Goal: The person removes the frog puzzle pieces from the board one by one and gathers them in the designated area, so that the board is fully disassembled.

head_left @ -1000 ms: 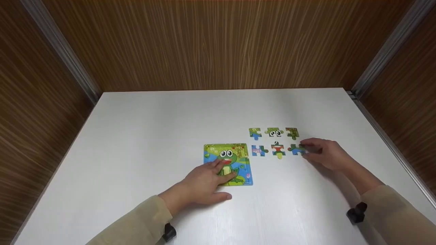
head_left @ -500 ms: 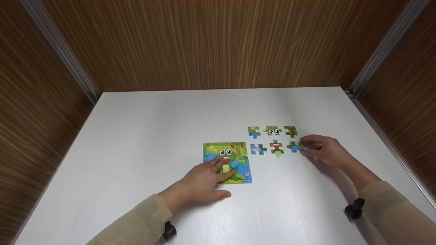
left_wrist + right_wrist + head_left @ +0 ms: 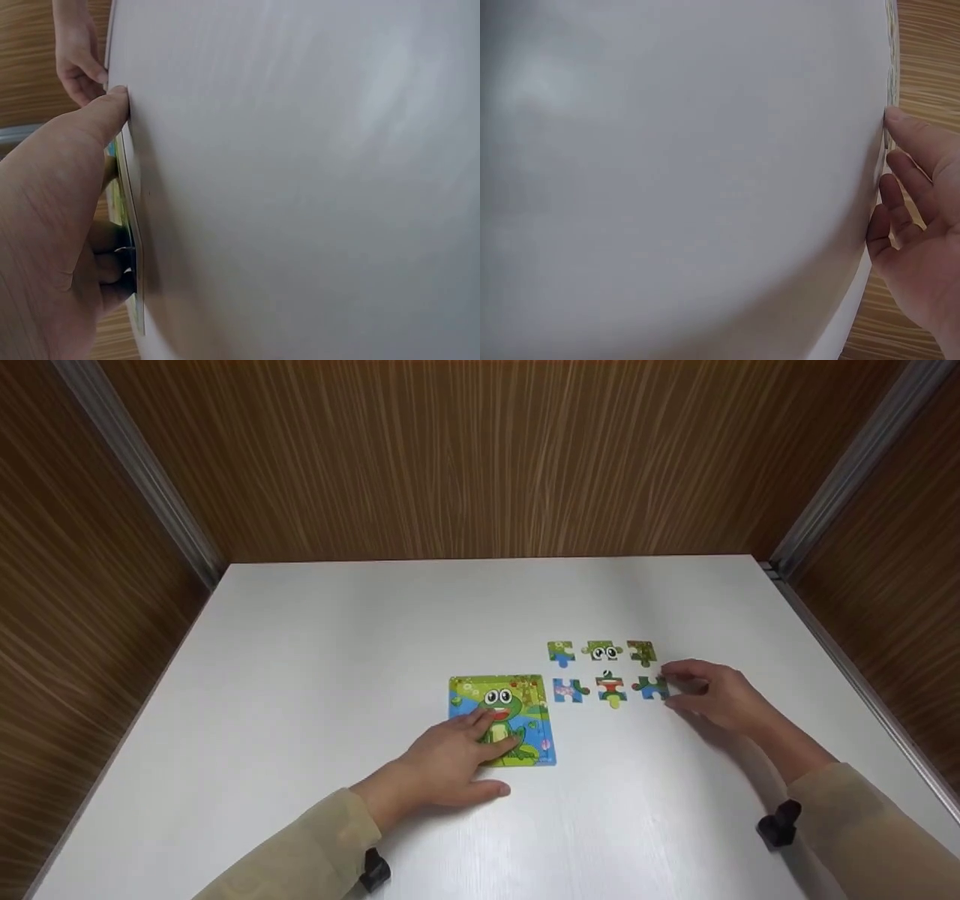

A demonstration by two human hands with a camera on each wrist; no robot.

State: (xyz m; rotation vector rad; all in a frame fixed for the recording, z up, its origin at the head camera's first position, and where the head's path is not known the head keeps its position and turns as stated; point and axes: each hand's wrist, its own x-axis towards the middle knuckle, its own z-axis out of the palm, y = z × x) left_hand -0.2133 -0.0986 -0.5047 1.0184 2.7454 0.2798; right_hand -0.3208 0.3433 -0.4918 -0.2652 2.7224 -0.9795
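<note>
Near the middle of the table lies a square frog puzzle board [image 3: 534, 697], flat and picture side up. My left hand [image 3: 450, 761] rests on its lower left part with fingers spread, and the thumb [image 3: 489, 790] lies off the board's near edge. To the right, a blue and green puzzle piece [image 3: 649, 688] lies at the end of the nearer row. My right hand [image 3: 716, 697] holds this piece at its right side, index fingertip at the far corner and thumb at the near corner. In the right wrist view the thumb and fingers [image 3: 911, 187] meet the tabletop edge-on.
Beside the held piece lie a frog mouth piece [image 3: 611, 688] and a pink and blue piece [image 3: 568, 690]. Behind them is a row with a left corner piece [image 3: 560, 653], a frog eyes piece [image 3: 602, 651] and a right corner piece [image 3: 642, 652]. Brown wood panels [image 3: 480, 457] surround the white table [image 3: 315, 645].
</note>
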